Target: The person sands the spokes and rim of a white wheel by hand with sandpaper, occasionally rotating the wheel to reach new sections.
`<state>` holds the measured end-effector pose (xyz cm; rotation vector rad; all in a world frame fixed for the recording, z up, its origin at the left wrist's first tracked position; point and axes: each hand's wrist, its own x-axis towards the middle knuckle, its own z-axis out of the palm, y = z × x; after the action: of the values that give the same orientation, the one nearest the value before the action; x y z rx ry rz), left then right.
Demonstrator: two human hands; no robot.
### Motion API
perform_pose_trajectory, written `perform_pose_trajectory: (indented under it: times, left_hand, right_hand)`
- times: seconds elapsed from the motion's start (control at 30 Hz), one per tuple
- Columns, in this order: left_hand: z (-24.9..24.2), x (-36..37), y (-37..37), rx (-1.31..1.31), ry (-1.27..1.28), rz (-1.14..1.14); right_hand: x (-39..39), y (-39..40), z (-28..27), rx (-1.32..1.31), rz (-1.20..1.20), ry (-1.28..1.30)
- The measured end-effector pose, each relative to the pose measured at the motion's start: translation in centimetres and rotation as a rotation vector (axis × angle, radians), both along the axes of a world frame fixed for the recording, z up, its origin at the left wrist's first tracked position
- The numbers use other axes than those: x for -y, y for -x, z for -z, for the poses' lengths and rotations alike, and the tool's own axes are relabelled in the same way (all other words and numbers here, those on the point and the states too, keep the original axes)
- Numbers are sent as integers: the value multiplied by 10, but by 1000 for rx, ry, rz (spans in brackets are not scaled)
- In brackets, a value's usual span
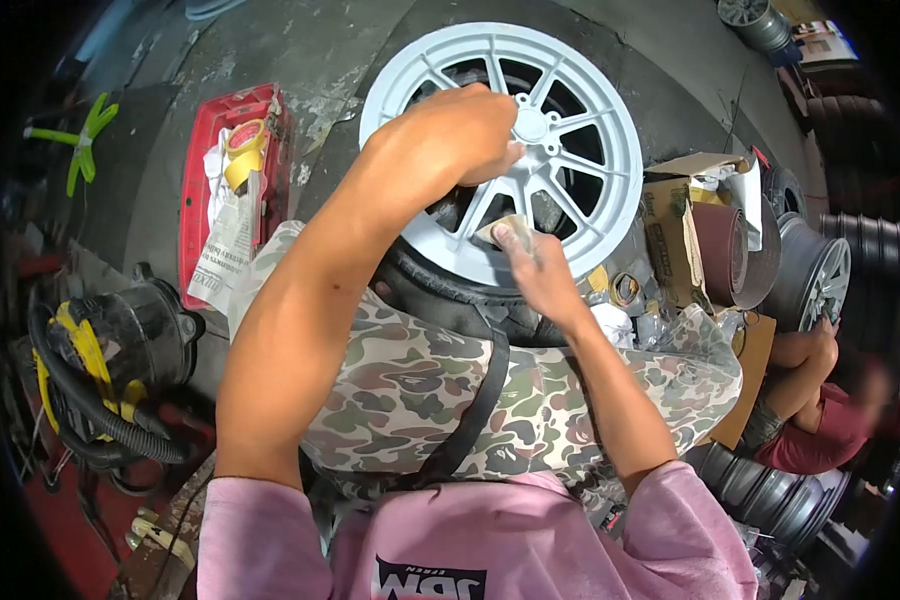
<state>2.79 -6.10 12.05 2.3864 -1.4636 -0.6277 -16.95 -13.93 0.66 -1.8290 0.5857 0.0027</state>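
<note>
A pale grey-white alloy wheel (620, 160) with thin spokes lies face up on a black tire (435, 290) in front of my knees. My left hand (455, 135) is over the wheel's left side, its fingers curled in towards the hub; what they hold, if anything, is hidden. My right hand (532, 258) is at the near part of the wheel. Between its thumb and fingers is a folded tan piece of sandpaper (492, 228), touching the spokes near the rim.
A red tray (192, 200) with yellow tape and newspaper stands left, near a vacuum (140, 335) with a black hose. On the right are a cardboard box (670, 240), a brown abrasive roll (712, 255), other wheels (810, 265) and a seated person (820, 430) handling one.
</note>
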Motion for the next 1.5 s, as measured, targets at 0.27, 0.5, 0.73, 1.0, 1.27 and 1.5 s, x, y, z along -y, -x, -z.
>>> perform_pose_trajectory:
  times: [0.27, 0.5, 0.73, 1.0, 1.27, 1.5]
  left_hand:
    - [6, 1, -3, -22, -15, 0]
    - [12, 0, -4, -3, 45, 11]
    - [14, 0, -5, -28, -7, 58]
    - [17, -2, 2, -16, -45, 22]
    - [19, 0, 1, 1, -106, 66]
    - [18, -2, 1, -41, -124, 30]
  right_hand:
    - [-25, 6, -5, -77, -167, 7]
    - [-27, 0, 32, 61, -50, 821]
    - [5, 10, 2, -12, -143, 275]
    - [-3, 16, 40, 273, -318, 697]
    - [2, 11, 44, 176, -327, 699]
    - [14, -1, 42, -88, 45, 268]
